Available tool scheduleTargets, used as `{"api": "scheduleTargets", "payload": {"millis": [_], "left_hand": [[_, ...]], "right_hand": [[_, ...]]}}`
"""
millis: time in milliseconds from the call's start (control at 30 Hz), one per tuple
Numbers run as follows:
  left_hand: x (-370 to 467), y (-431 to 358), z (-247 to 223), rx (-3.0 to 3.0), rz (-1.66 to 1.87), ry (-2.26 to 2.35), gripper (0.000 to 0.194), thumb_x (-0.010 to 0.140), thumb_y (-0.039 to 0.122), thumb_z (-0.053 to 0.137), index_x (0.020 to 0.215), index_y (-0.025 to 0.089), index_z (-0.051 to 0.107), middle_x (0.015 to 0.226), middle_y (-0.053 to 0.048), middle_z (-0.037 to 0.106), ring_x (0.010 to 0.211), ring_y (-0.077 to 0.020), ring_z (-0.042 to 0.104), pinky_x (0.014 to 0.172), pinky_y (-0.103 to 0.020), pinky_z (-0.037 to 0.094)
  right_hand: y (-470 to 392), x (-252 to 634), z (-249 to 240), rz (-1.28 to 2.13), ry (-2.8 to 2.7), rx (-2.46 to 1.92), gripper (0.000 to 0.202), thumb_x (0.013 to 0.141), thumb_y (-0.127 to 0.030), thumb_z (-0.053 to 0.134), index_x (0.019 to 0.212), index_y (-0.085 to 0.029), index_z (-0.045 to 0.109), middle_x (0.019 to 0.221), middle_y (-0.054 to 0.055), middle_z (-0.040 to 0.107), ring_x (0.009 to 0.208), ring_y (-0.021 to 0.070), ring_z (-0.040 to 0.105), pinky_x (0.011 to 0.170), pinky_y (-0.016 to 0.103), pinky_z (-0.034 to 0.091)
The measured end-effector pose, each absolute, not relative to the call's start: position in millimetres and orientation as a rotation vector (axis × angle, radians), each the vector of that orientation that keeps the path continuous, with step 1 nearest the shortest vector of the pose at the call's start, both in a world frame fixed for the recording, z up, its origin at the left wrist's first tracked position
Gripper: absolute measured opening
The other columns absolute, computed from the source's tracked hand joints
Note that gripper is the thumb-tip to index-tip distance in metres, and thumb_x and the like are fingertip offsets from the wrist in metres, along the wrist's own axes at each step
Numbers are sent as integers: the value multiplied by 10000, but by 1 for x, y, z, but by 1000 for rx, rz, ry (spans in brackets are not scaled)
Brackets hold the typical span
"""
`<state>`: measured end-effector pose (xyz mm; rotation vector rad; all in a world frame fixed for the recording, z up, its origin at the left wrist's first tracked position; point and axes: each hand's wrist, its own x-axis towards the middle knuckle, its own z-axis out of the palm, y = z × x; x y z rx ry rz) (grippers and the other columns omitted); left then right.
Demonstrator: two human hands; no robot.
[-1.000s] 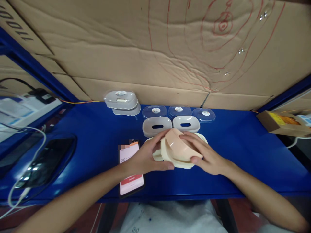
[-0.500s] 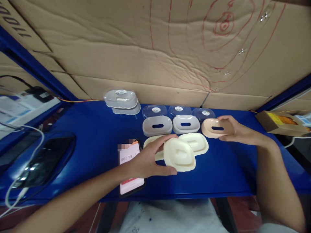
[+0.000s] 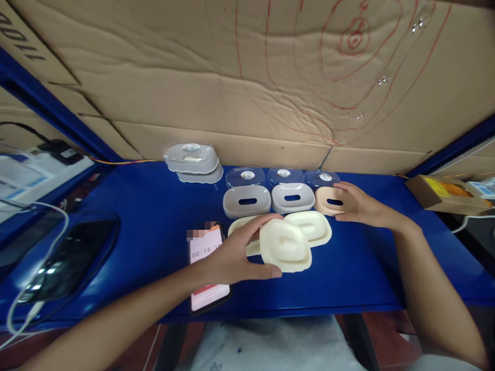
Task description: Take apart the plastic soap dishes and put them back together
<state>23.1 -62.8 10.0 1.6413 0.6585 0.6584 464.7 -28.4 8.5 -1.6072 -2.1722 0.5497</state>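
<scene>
The left hand is spread partway open, with the thumb on the near edge and the fingers at the far edge of a cream, oval plastic tray with a raised central ridge. This tray is tilted above the blue, glossy tabletop and overlaps in view two matching cream oval plastic trays, one to its right and one largely hidden behind the left hand.

The right hand is partly closed around the right end of a peach, oval plastic shell with a slotted opening. The shell stands at the right end of a row, just beside two light-grey, oval, slotted plastic shells. Whether its base carries its full weight cannot be told.

Three clear, oval plastic lids with round white labels lie behind the row. A black-edged smartphone displaying digits lies partly beneath the left forearm.
</scene>
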Motion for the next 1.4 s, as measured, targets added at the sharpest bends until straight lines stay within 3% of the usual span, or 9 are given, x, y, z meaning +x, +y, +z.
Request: {"api": "scheduleTargets", "payload": {"millis": [167, 300, 467, 600, 733, 867, 967, 1133, 1400], "left_hand": [[24, -62, 8, 1583, 713, 628, 984, 728, 440, 1001, 1575, 323, 513, 1677, -122, 511, 1547, -405, 492, 1299, -591, 377], [24, -62, 5, 1568, 758, 572, 975, 733, 426, 1009, 1570, 333, 518, 1673, -114, 518, 1545, -398, 497, 1295, -574, 392], [22, -63, 1, 1580, 736, 507, 979, 744, 408, 1006, 1585, 389, 506, 1682, -87, 513, 1548, -388, 499, 1281, -562, 419], [21, -61, 3, 1616, 704, 483, 987, 762, 422, 995, 1605, 382, 483, 1706, -103, 476, 1554, -390, 491, 1275, -555, 430], [18, -59, 9, 1750, 609, 524, 1073, 770, 450, 989, 1665, 389, 401, 1750, -103, 409, 1604, -408, 408, 1294, -573, 401], [17, -60, 11, 1907, 514, 594, 1115, 839, 512, 930, 1724, 386, 265, 1778, -112, 359, 1610, -381, 406, 1312, -591, 373], [18, -60, 8, 2039, 469, 613, 981, 935, 497, 844, 1721, 375, 269, 1757, -111, 400, 1578, -344, 466, 1286, -547, 428], [19, -60, 1, 2332, 404, 614, 697, 1035, 351, 722, 1660, 350, 414, 1637, -81, 562, 1504, -298, 552, 1268, -476, 458], [21, -61, -5, 2559, 405, 533, 551, 1072, 304, 666, 1595, 269, 495, 1537, -103, 650, 1420, -286, 617, 1212, -457, 508]], "right_hand": [[-55, 411, 32, 333, -2241, -1403, 866, 959, -629, 735, 1689, -431, 315, 1771, 50, 365, 1643, 417, 318, 1320, 702, 297], [-94, 340, 36, 432, -2432, -1042, 1151, 832, -703, 839, 1733, -370, 205, 1773, 130, 346, 1622, 429, 357, 1296, 666, 363], [-113, 297, 13, 478, -2455, -882, 967, 907, -577, 822, 1675, -338, 285, 1739, 176, 342, 1615, 403, 355, 1269, 650, 391], [-109, 297, 4, 550, -2342, -879, 972, 886, -495, 849, 1660, -338, 282, 1715, 171, 331, 1600, 382, 378, 1245, 589, 450], [-108, 309, 20, 548, -2389, -925, 995, 855, -457, 882, 1649, -343, 292, 1687, 164, 398, 1580, 379, 418, 1237, 575, 469], [-106, 349, 48, 527, -2458, -1093, 779, 879, -406, 843, 1529, -372, 415, 1667, 113, 459, 1586, 365, 418, 1242, 588, 455], [-103, 395, 63, 561, -2491, -1332, 698, 853, -418, 838, 1446, -368, 474, 1640, 91, 479, 1583, 382, 409, 1247, 592, 435], [-106, 440, 66, 477, -2503, -1696, 610, 855, -396, 787, 1390, -348, 498, 1644, 100, 459, 1570, 378, 406, 1240, 564, 404], [-118, 445, 51, 272, -2477, -1878, 627, 827, -355, 760, 1402, -370, 510, 1521, 120, 583, 1455, 371, 521, 1137, 549, 423]]}}
